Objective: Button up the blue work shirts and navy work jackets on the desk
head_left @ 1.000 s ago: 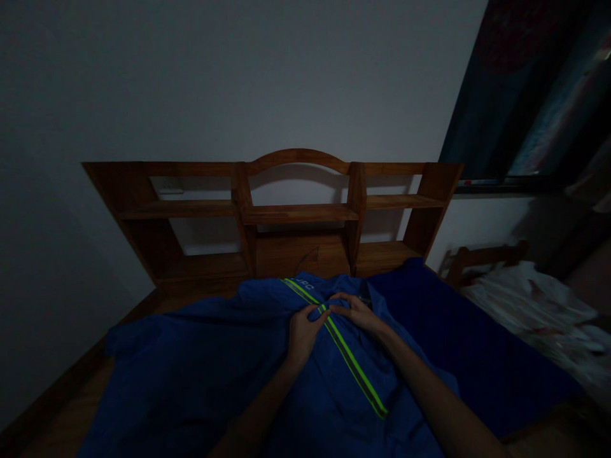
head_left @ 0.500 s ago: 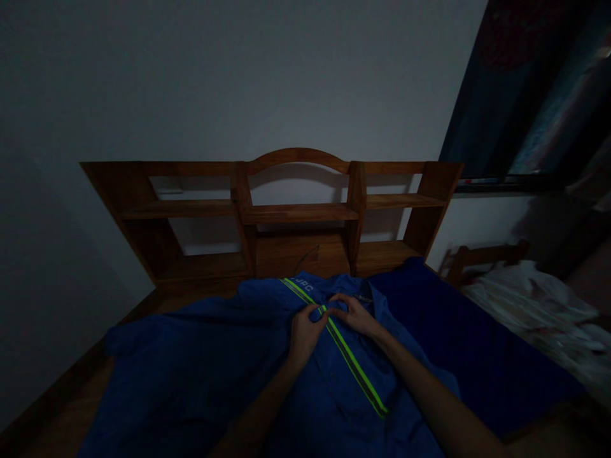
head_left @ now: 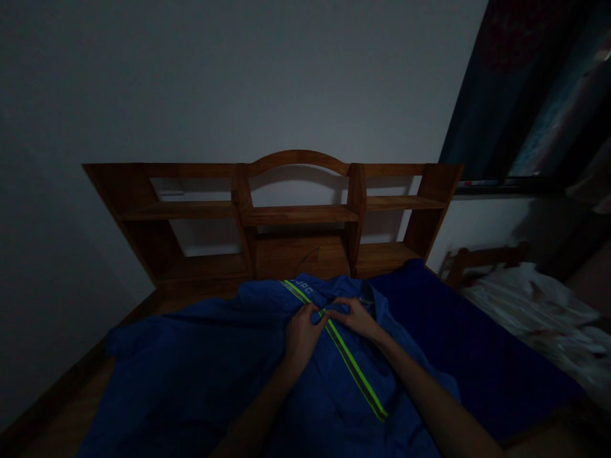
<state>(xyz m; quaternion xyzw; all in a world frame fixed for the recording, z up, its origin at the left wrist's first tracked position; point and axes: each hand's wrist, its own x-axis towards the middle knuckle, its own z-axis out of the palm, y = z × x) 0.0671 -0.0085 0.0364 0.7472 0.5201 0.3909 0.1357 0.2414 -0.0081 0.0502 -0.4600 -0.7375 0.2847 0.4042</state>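
Note:
A blue work jacket (head_left: 200, 362) lies spread out in front of me, with white lettering near its top. Across its chest runs a yellow-green reflective stripe (head_left: 356, 369). My left hand (head_left: 302, 331) pinches the cloth at the front opening, where the stripe is interrupted. Close against it, my right hand (head_left: 356, 317) pinches the same spot, thumb and forefinger together. The fingertips of both hands nearly meet, and whatever small part lies between them is hidden. The collar (head_left: 367, 292) lies just beyond my right hand.
Behind the jacket stands a wooden headboard with shelves (head_left: 300, 215) against a white wall (head_left: 238, 76). Darker blue cloth (head_left: 443, 337) covers the right side. Whitish plastic bags (head_left: 534, 296) lie further right, below a dark window (head_left: 515, 102). The room is dim.
Both hands stay at the same place on the jacket front. My left hand has turned slightly and the fingertips have shifted a little. The view has tilted very slightly.

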